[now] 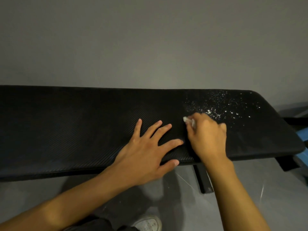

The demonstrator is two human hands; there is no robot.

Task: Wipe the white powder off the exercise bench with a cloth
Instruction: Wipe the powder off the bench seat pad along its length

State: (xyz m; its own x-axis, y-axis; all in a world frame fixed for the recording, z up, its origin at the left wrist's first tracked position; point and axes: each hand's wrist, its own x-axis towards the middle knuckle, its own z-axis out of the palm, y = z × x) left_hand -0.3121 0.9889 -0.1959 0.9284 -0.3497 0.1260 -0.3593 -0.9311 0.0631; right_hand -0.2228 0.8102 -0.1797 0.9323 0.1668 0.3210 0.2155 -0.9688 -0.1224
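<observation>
A long black padded exercise bench [70,124] runs across the view. White powder [220,107] is scattered over its right end. My right hand [206,134] grips a small crumpled white cloth [189,121] and holds it down on the pad at the near left edge of the powder. Most of the cloth is hidden under the fingers. My left hand [150,147] rests flat on the bench with its fingers spread, just left of the right hand.
A grey wall stands right behind the bench. A black bench leg [204,179] drops to the grey floor below my right wrist. Part of the frame and something blue [302,135] show at the far right. A white shoe [148,224] is at the bottom.
</observation>
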